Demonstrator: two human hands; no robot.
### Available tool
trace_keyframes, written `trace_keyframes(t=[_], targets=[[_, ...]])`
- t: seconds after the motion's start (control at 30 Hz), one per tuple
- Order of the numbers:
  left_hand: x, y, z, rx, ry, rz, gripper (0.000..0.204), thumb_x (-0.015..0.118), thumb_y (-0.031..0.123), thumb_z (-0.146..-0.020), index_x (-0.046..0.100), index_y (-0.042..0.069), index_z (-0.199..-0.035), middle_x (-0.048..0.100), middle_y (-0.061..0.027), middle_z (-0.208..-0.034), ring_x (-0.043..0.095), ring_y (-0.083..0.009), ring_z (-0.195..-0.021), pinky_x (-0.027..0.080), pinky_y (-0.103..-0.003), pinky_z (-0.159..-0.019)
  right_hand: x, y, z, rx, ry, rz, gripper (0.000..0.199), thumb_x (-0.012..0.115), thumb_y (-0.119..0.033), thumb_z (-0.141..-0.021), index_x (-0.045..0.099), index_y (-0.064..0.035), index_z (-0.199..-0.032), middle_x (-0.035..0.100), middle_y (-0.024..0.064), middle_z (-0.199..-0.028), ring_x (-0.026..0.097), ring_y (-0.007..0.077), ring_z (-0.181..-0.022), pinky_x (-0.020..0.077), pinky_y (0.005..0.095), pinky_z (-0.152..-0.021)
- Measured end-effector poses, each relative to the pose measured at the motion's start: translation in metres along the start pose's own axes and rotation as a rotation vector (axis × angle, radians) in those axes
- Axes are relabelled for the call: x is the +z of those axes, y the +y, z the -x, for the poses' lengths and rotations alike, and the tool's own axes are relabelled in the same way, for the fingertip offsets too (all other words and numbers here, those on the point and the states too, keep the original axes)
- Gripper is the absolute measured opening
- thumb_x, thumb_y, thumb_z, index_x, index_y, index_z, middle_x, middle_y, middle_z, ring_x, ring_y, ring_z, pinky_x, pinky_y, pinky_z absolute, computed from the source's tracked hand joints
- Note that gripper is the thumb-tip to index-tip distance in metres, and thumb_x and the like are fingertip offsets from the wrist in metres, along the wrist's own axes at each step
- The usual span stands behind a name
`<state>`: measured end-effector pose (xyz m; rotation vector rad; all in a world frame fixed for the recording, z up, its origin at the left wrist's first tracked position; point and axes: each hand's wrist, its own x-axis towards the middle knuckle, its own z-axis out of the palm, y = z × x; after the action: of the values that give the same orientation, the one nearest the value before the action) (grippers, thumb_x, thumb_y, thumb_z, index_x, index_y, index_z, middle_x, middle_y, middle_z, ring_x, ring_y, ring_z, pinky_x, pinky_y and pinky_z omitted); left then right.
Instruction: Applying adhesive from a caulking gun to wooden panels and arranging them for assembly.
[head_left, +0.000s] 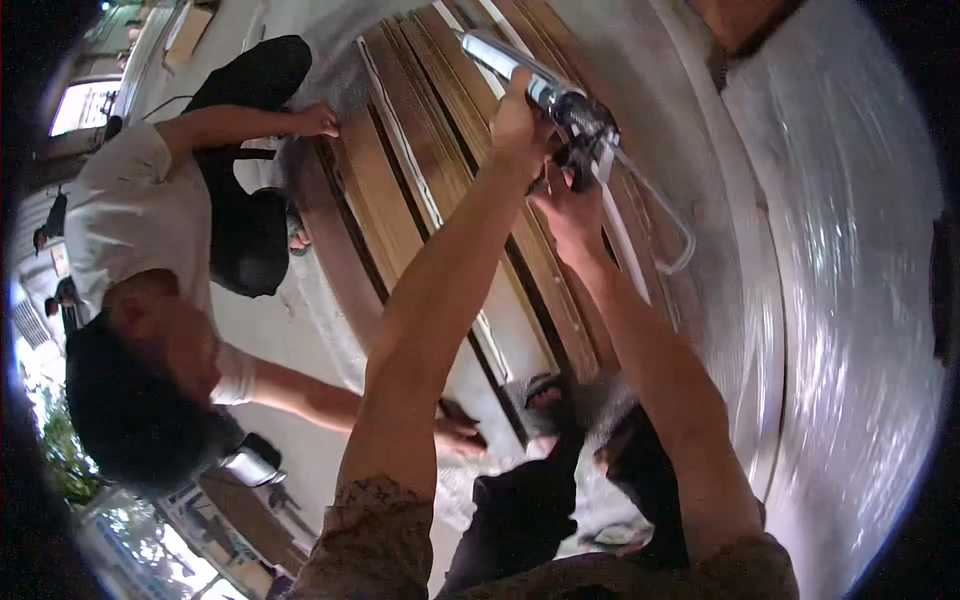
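A metal caulking gun (pixel 540 85) with a silver tube points up and left over brown wooden planks (pixel 400 170) with white strips between them. My left hand (pixel 520 125) grips the barrel of the gun from the left. My right hand (pixel 565 205) is closed around the black handle and trigger beneath it. A bent metal rod (pixel 665 225) sticks out behind the handle to the right.
Another person (pixel 150 260) in a white shirt crouches at the left, one hand (pixel 320 122) on the planks' far edge and the other hand (pixel 455 432) on the near edge. A plastic-wrapped white panel (pixel 850 300) fills the right. My dark-trousered legs (pixel 540 500) are below.
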<state>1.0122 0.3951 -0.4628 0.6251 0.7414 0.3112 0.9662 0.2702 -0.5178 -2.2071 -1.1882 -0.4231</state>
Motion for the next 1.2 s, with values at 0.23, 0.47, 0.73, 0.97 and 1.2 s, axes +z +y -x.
trace_keyframes(t=[0.23,0.47,0.73,0.97,1.2], targets=[[-0.002,0.016,-0.058,0.041,-0.142,-0.305,0.035,0.051,0.046,-0.082,0.054,0.011,-0.083,0.055,-0.0022,-0.074,0.049,-0.014,-0.066,0.037,-0.032,-0.054,0.111,0.07,-0.03,0.13,-0.01,-0.619,0.02,0.044,-0.003,-0.086,0.051,0.0007,-0.104,0.058,0.0115,-0.094,0.054,0.0167,-0.071,0.0463,0.0249,-0.056],[-0.039,0.061,-0.098,0.055,-0.05,-0.359,0.031,0.047,0.041,-0.087,0.055,0.012,-0.079,0.049,0.0001,-0.064,0.045,-0.0111,-0.053,0.036,-0.025,-0.046,0.105,0.012,-0.099,0.524,0.131,-1.084,0.007,0.058,-0.006,-0.084,0.055,-0.0007,-0.087,0.057,0.0046,-0.073,0.056,0.0121,-0.059,0.0439,0.0251,-0.049],[-0.054,0.076,-0.121,0.049,-0.122,-0.28,0.03,0.041,0.04,-0.089,0.057,0.016,-0.082,0.05,0.0022,-0.061,0.046,-0.0109,-0.058,0.036,-0.032,-0.055,0.142,0.018,-0.109,0.247,0.228,-0.952,0.011,0.059,-0.008,-0.084,0.056,-0.0006,-0.076,0.056,0.0022,-0.069,0.052,0.0095,-0.056,0.0417,0.024,-0.048],[-0.031,0.064,-0.105,0.027,-0.052,-0.29,0.03,0.042,0.035,-0.089,0.056,0.014,-0.073,0.052,0.0018,-0.062,0.048,-0.0126,-0.058,0.038,-0.03,-0.054,0.122,0.031,-0.108,0.696,0.025,-1.035,0.012,0.059,-0.007,-0.082,0.057,0.0,-0.073,0.057,0.001,-0.065,0.049,0.0086,-0.054,0.0418,0.0249,-0.049],[-0.025,0.055,-0.11,0.082,-0.147,-0.23,0.029,0.042,0.034,-0.09,0.058,0.011,-0.084,0.057,-0.0006,-0.067,0.051,-0.0133,-0.062,0.043,-0.029,-0.06,0.118,0.041,-0.105,0.73,0.01,-0.906,0.011,0.062,-0.007,-0.077,0.056,-0.0025,-0.069,0.053,-0.0021,-0.063,0.045,0.0056,-0.054,0.0381,0.0251,-0.047]])
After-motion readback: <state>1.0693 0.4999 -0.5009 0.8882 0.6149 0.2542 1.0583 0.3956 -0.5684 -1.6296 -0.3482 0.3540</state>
